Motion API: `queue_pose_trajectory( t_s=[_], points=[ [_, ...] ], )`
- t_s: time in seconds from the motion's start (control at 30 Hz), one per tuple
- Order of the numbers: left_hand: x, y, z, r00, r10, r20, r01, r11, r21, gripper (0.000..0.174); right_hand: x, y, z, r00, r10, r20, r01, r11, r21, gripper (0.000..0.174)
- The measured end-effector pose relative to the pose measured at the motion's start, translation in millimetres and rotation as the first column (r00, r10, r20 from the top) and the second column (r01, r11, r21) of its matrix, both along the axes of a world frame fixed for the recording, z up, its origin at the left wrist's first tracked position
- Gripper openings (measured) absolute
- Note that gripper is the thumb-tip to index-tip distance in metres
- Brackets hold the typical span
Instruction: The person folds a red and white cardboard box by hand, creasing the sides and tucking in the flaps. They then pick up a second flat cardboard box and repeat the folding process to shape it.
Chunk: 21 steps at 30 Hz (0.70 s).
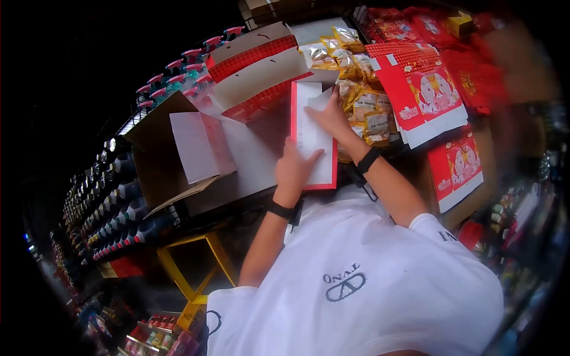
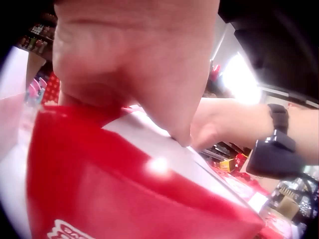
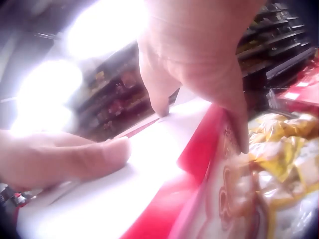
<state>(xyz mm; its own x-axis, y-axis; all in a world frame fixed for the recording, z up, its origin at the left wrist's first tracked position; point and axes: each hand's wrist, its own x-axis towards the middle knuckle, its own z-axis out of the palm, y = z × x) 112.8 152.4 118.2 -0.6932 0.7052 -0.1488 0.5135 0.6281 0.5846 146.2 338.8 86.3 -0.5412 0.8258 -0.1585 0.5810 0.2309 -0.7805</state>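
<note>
A red-and-white cardboard box [image 1: 307,132] stands between the two hands, its long white panel facing up. My left hand [image 1: 295,165] grips its left side near the lower end, thumb laid across the white panel. In the left wrist view the box's glossy red side [image 2: 104,184] carries some white lettering. My right hand [image 1: 333,120] holds the far end from the right, with the thumb on the white panel. Fingers [image 3: 241,132] reach down the box's red side in the right wrist view. A small white flap stands up by this hand.
Yellow-and-clear snack packets [image 1: 371,113] lie right of the box. Flat printed red cartons [image 1: 430,89] are stacked farther right. Open red-checked boxes [image 1: 255,77] stand behind, and an open brown carton [image 1: 157,151] stands left. Rows of bottles [image 1: 122,202] fill the far left.
</note>
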Motion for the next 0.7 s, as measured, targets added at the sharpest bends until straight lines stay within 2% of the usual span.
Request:
queue_pose_trajectory(
  t_s=[0.07, 0.27, 0.43, 0.53, 0.63, 0.7],
  points=[
    [-5, -4, -5, 0.999, -0.035, -0.003, 0.035, 0.999, 0.017, 0.09, 1, -1, -7, 0.999, -0.032, -0.015, 0.032, 0.999, 0.011, 0.129],
    [-10, -11, -21, 0.99, 0.005, 0.144, -0.042, 0.965, 0.259, 0.09, -1, -1, 3, 0.995, -0.102, 0.013, 0.102, 0.995, 0.01, 0.124],
    [-13, -13, -26, 0.983, 0.016, 0.185, -0.066, 0.961, 0.269, 0.088, -4, -7, 10, 0.991, -0.11, 0.07, 0.107, 0.993, 0.048, 0.124],
    [-12, -15, -21, 0.978, 0.025, 0.209, -0.074, 0.971, 0.229, 0.088, -8, -8, 4, 0.982, -0.082, 0.171, 0.06, 0.989, 0.132, 0.123],
    [-9, -18, -25, 0.969, 0.047, 0.243, -0.108, 0.964, 0.244, 0.089, -13, -23, 9, 0.923, -0.103, 0.371, -0.026, 0.944, 0.328, 0.121],
    [-9, -20, -25, 0.964, 0.044, 0.263, -0.119, 0.953, 0.277, 0.09, -13, -29, 21, 0.948, -0.034, 0.315, -0.044, 0.97, 0.237, 0.118]
  ],
)
